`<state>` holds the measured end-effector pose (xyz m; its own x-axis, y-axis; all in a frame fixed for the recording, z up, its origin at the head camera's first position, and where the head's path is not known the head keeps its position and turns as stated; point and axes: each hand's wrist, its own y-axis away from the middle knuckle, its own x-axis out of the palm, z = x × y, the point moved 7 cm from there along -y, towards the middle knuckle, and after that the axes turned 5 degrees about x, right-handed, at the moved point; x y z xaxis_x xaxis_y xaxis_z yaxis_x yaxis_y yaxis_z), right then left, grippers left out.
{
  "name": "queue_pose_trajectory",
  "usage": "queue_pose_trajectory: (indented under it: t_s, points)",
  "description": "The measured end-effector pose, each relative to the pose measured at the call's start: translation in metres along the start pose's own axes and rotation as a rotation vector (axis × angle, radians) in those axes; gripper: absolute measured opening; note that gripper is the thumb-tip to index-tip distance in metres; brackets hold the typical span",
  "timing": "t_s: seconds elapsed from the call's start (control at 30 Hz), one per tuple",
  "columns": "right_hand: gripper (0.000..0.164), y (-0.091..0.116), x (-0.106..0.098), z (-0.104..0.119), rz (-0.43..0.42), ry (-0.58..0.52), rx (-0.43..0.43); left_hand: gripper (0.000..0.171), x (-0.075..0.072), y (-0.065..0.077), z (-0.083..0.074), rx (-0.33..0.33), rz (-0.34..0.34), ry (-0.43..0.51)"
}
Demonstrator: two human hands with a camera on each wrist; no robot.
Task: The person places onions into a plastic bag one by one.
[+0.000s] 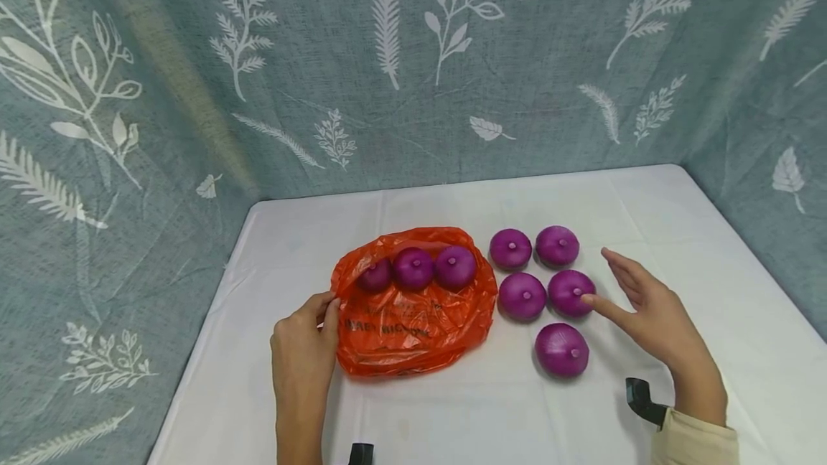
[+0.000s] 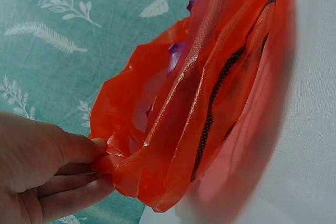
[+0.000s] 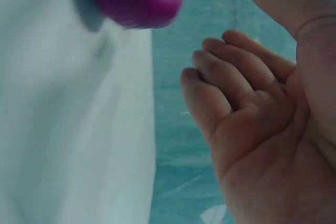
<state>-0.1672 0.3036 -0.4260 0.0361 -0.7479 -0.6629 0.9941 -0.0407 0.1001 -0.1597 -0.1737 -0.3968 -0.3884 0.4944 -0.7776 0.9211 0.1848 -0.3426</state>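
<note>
The bag (image 1: 413, 350) is glossy plastic, the onions (image 1: 559, 350) smooth, the backdrop (image 1: 323, 27) cloth.

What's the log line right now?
left hand: pinching red bag; right hand: empty, near five loose purple onions; in bag: three onions visible

White-covered table (image 1: 439, 422), orange-red plastic bag (image 1: 413, 314) lying on it; to its right, five purple onion-like balls (image 1: 522, 297)

The place is a curtained tabletop booth; whether it stands in a home, lab or office cannot be told. Blue-green cloth (image 1: 400, 138), printed with white leaves and sprigs, hangs on 3 sides, at 9, 12 and 3 o'clock. It encloses 1 white-covered table (image 1: 413, 422) with rounded far corners.
</note>
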Motion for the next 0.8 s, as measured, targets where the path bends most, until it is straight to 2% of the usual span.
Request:
queue_pose_trajectory:
  t_s: [0.17,0.33,0.53,0.8]
  points:
    - [0.097,-0.004,0.014,-0.010,0.067,0.006,0.007,0.023,-0.001,0.001,0.002,0.001,-0.005,-0.001]
    - [0.096,-0.007,0.026,-0.011,0.098,0.039,-0.007,0.023,-0.001,0.001,0.003,-0.002,-0.010,0.003]
    - [0.092,-0.010,0.032,-0.006,0.093,0.057,-0.049,0.023,-0.001,0.000,0.003,-0.013,-0.010,0.000]
    - [0.087,-0.012,0.034,-0.010,0.070,0.038,-0.020,0.024,0.000,0.000,0.001,-0.001,-0.008,0.005]
